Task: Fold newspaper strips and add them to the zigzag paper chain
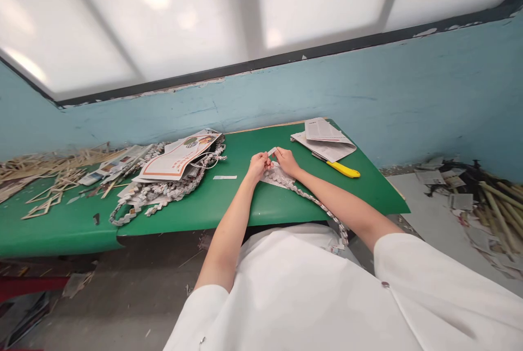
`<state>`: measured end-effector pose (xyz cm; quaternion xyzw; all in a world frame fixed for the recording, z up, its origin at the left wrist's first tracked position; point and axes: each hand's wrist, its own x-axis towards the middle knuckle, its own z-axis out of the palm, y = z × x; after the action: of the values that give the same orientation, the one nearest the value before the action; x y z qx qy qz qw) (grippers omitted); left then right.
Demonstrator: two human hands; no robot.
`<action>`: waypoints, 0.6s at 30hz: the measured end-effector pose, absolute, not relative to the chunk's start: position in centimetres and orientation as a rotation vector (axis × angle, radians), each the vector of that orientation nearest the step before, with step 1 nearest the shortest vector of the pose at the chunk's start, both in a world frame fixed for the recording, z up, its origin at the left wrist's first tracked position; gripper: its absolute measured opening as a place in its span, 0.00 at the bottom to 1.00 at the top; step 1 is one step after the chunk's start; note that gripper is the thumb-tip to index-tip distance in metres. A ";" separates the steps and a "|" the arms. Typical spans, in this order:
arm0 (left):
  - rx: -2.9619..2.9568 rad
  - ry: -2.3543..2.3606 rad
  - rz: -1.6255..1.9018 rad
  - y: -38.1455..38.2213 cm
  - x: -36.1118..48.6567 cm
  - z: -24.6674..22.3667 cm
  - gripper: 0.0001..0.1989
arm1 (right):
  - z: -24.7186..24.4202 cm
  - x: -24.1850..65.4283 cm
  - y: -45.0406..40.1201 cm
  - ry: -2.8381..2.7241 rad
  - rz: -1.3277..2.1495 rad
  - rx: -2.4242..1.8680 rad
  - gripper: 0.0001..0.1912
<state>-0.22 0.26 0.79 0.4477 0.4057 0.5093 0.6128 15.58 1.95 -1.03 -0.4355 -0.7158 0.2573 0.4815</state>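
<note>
Close together over the green table (245, 204), my left hand (260, 164) and my right hand (286, 161) pinch a small folded strip of newspaper (272, 151) between them. Both hands have their fingers closed. Beneath them lies a folded paper chain (281, 176) of zigzag links; its tail runs under my right forearm and hangs over the front edge. Left of my hands a loose, flat paper strip (224, 177) rests on the table. Folded newspaper sheets (327, 141) lie beyond my right hand, with a yellow-handled cutter (344, 169) partly under them.
A bag or sheet with printing (180, 157) sits on a heap of paper chains (163, 192) at left. Thin wooden sticks (53, 176) cover the table's far left. Bamboo poles (500, 215) and scrap paper lie on the floor at right. A blue wall (327, 84) stands behind.
</note>
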 end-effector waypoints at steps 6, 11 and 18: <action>1.166 1.077 1.198 0.3 -0.7 0.9 0.18 | -0.8 15.4 1.4 -1.754 0.708 -1.007 0.19; 1.272 1.145 1.234 0.2 -1.3 1.2 0.16 | -0.3 15.7 0.7 -1.833 0.801 -0.903 0.18; 1.327 1.133 1.214 -0.1 -1.2 1.3 0.15 | -0.1 16.0 1.0 -1.841 0.823 -0.924 0.23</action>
<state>-1.17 -0.12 1.28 0.5453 0.4658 0.4989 0.4865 15.96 0.99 -0.13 -0.3729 -0.7431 0.3323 0.4453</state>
